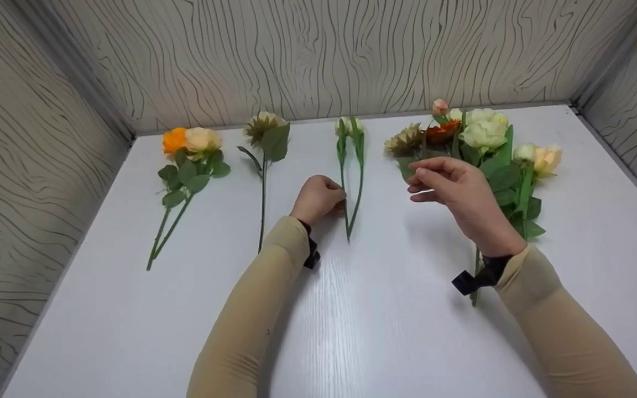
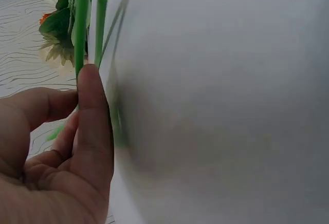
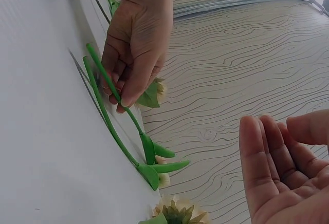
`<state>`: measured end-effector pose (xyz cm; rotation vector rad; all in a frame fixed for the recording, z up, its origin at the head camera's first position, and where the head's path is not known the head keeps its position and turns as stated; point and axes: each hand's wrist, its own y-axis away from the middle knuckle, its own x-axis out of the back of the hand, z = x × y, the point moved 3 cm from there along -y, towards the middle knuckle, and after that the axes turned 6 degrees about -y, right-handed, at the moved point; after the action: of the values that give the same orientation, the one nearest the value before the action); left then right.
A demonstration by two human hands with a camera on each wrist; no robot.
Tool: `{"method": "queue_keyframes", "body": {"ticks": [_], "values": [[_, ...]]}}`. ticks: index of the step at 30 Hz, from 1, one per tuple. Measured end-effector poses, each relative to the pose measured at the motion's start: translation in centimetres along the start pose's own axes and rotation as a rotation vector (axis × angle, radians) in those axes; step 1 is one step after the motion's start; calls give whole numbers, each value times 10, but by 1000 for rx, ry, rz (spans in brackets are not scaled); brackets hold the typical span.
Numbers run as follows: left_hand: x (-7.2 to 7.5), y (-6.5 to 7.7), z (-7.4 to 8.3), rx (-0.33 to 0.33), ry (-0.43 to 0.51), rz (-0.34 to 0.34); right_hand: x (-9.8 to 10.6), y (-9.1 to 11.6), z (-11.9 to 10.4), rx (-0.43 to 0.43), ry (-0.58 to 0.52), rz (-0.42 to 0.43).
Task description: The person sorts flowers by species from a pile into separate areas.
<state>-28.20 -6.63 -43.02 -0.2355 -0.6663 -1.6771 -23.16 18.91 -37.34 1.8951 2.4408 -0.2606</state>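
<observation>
Thumb and forefinger of my left hand (image 1: 318, 196) pinch the green stem (image 2: 82, 23) of a white, tulip-like flower (image 1: 342, 146) partway along its length. A matching white flower (image 1: 358, 146) lies just to its right, the two stems meeting near their lower ends in the head view. In the right wrist view, the pinched stem (image 3: 105, 70) runs above its neighbour (image 3: 105, 113). My right hand (image 1: 457, 193) hovers over the table, fingers relaxed, holding nothing. It is nearest to the bunch of mixed flowers (image 1: 484, 132), whose leaves and stems it partly covers.
Two roses, orange (image 1: 175, 141) and peach (image 1: 203, 140), lie at the left of the white table (image 1: 351, 342). One beige flower (image 1: 265, 126) on a long stem lies between them and my left hand. Wood-patterned panels (image 1: 318, 55) enclose the back and sides.
</observation>
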Motion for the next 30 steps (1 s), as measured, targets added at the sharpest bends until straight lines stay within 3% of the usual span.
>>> {"method": "queue_keyframes", "body": {"ticks": [4, 11, 23, 30], "values": [[-5, 2, 1, -15, -17, -22, 0, 0, 0, -5, 17, 0], [-6, 3, 3, -54, -150, -3, 0, 0, 3, -23, 37, -6], [1, 5, -2, -63, -201, 0, -1, -2, 4, -61, 62, -19], [5, 12, 5, -118, -221, 33, 25, 7, -14, -30, 72, 52]]}}
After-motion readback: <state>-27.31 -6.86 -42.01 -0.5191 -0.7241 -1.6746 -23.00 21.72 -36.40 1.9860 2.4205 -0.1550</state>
